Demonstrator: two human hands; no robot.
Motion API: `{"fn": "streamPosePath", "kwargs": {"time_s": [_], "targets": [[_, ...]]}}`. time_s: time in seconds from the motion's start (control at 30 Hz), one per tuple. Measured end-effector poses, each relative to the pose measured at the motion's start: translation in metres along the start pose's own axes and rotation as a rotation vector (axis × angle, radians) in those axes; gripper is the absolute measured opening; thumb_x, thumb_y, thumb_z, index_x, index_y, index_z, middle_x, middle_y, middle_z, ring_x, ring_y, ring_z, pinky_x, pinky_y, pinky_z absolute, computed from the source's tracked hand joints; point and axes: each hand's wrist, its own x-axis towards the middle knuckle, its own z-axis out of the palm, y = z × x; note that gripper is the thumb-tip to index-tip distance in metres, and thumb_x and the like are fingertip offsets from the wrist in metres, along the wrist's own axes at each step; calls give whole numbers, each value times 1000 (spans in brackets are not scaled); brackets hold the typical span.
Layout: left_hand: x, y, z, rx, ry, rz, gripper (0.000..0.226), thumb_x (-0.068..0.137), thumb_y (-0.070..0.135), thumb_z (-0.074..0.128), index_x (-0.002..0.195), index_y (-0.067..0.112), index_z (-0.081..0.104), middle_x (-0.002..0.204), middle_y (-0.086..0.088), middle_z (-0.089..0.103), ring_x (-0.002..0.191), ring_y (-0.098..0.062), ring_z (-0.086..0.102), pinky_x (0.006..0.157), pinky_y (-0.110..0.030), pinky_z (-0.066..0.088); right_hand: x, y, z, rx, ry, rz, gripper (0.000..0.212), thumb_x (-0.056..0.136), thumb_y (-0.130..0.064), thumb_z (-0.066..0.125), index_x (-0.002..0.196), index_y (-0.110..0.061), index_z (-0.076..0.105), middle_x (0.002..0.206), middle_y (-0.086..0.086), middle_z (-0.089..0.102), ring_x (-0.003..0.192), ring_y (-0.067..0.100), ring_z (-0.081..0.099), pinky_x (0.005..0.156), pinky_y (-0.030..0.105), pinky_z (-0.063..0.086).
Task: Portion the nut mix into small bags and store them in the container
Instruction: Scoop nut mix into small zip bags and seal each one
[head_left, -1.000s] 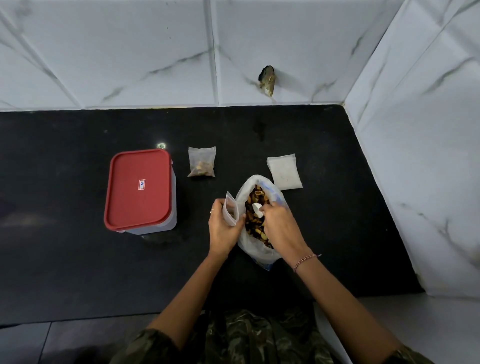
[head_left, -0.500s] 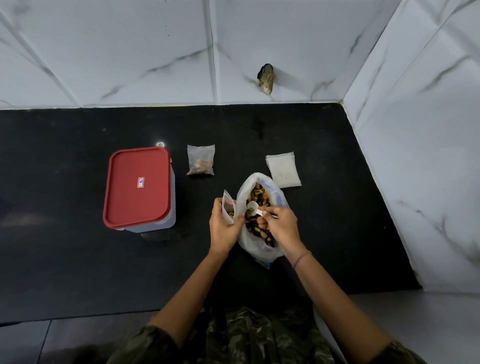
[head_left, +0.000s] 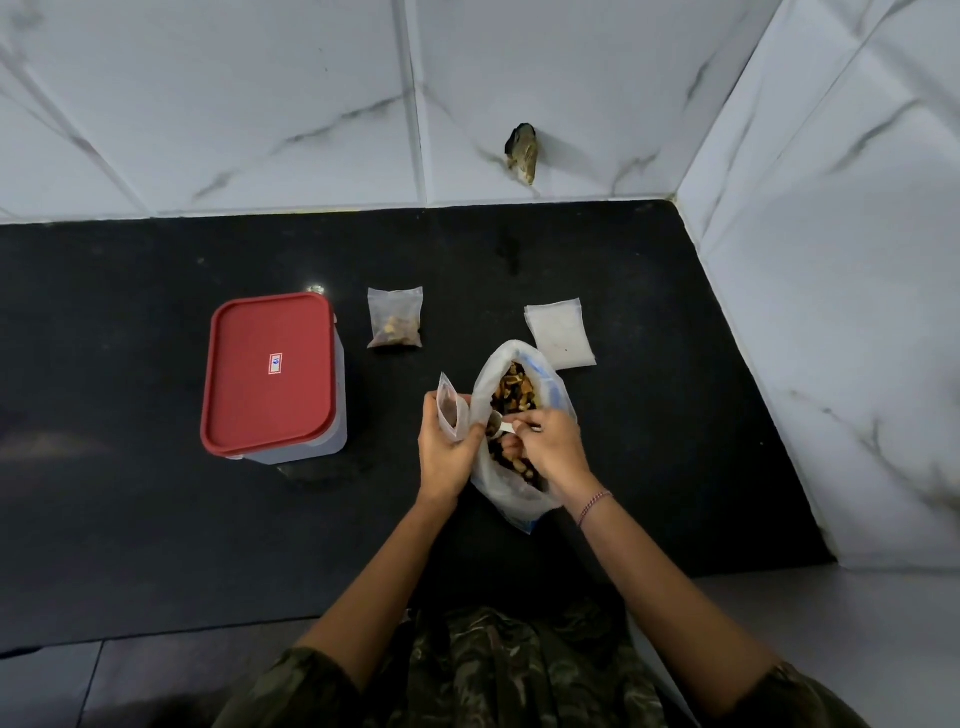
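**A:** Where is the nut mix sitting?

**B:** The nut mix (head_left: 511, 397) is lying inside a big clear bag (head_left: 519, 493). The big clear bag is resting on the black counter (head_left: 130, 545), near the middle. Its mouth is pointing toward 12 o'clock.

**A:** What is the left hand doing?

**B:** The left hand (head_left: 444, 452) is holding a small bag (head_left: 451, 410) just at 9 o'clock of the big bag. The fingers are curling around it and pinching it. The small bag is standing up with its top gaping open.

**A:** And the right hand?

**B:** The right hand (head_left: 553, 447) is reaching over the big bag. Its fingers are pressing together on the handle of a little white spoon (head_left: 497, 425). The scoop end is pointing toward the small bag. I cannot tell what is in the scoop. A thin bracelet (head_left: 595, 506) is sitting on that wrist.

**A:** What else is lying around?

**B:** A filled small bag (head_left: 395, 325) is lying flat at 11 o'clock of the big bag. A stack of empty bags (head_left: 560, 333) is lying at 1 o'clock, just beside the big bag's mouth. The container (head_left: 322, 447) is standing at 9 o'clock, well apart from the hands. Its red lid (head_left: 267, 371) is sitting on top.
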Motion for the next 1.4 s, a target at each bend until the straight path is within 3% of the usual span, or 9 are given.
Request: {"fn": "streamPosePath", "kwargs": {"time_s": [0.2,0.37,0.53,0.67,0.8,0.9,1.1,1.23,1.4], "targets": [[0,3,-4,-17,28,-3,32,75,21,69,100,29,51,100,-3,62,96,-19,63,86,-41,54,-2,9,0,325,45,153,18,94,-6,53,104,-5,67,77,5,67,71,11,66,81,31,57],[-1,-5,-10,-5,49,-45,32,81,18,74,103,22,52,101,-3,63,95,-14,64,85,-40,55,-4,10,-11,432,46,137,20,93,-3,53,109,0,66,80,8,66,70,11,64,70,23,55],[-6,-6,-2,45,74,-37,28,82,9,73,101,12,52,93,5,60,83,4,60,76,-23,50,-9,8,-21,620,-8,160,22,92,0,53,112,2,64,88,8,65,74,10,62,67,21,54],[-11,-6,2,19,70,-29,30,80,13,76,99,16,54,94,3,62,87,-5,62,81,-33,55,-14,5,-29,685,-54,172,21,92,-1,54,110,-1,65,92,8,66,75,9,62,67,20,53],[-9,-5,-3,4,75,-25,49,67,42,80,101,18,53,96,2,63,93,-15,64,84,-40,55,-18,3,-31,713,-70,131,22,92,-2,54,111,-3,65,81,7,66,71,7,59,69,21,52],[-6,-2,-9,16,70,-8,57,64,48,79,107,24,51,104,1,61,100,-16,62,88,-39,54,-23,-1,-32,721,-72,87,22,92,-2,53,110,-3,65,77,6,66,68,6,59,66,18,52],[-6,13,-14,104,140,108,41,67,48,75,96,31,52,91,8,63,86,-7,62,77,-27,53,-46,-23,-19,460,-78,-187,21,93,-4,53,107,-11,67,74,1,68,68,5,61,69,18,51],[-6,18,-15,211,186,164,35,73,35,80,95,24,55,87,10,65,81,-5,64,72,-30,54,-60,-36,-6,187,-6,-354,21,93,-8,54,108,-14,67,75,-4,67,65,-4,62,68,11,50],[-6,26,-14,392,218,200,49,68,59,64,99,23,53,87,12,65,78,-4,63,66,-29,52,-64,-36,4,-168,119,-602,24,91,-5,56,112,-12,66,78,-8,63,70,-2,60,74,7,47]]}}
